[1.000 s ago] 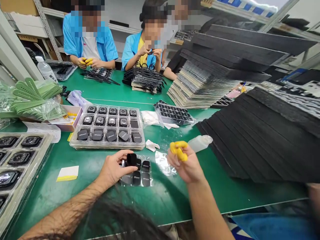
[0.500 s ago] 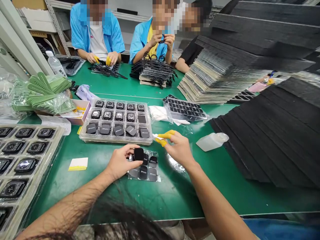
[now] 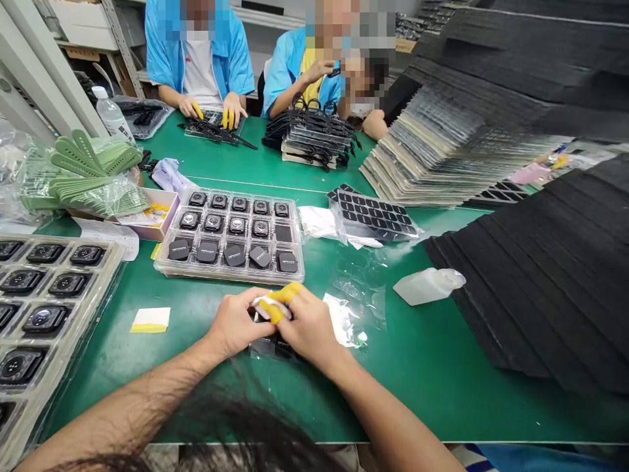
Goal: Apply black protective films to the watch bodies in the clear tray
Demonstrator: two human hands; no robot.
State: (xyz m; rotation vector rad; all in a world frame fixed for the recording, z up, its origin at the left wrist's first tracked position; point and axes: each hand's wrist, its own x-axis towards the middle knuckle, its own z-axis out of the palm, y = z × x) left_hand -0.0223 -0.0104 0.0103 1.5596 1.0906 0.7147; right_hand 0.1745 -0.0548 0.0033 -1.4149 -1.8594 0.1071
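Note:
My left hand (image 3: 236,324) is closed round the edge of a black square smartwatch body, now mostly covered by my fingers. Yellow finger cots cover fingertips of my right hand (image 3: 308,328), which pinches a white wiping cloth (image 3: 260,305) against the watch. Directly below both hands, a clear sheet of black square labels (image 3: 266,347) lies partly hidden on the green table. Just beyond them stands a clear plastic tray (image 3: 221,274) with rows of smartwatch bodies; dark square labels rest over its front row.
Left is another watch tray (image 3: 105,288); behind it lie green straps (image 3: 98,187). A translucent bottle (image 3: 425,286) lies right, beside stacked black sheets (image 3: 550,275). Clear film (image 3: 366,288) is near my right hand. Co-workers in blue (image 3: 196,59) sit opposite, one behind black straps (image 3: 309,134).
My right hand has come left and down from the tray's corner, bringing the white cloth onto the watch in my left hand. The view has shifted slightly.

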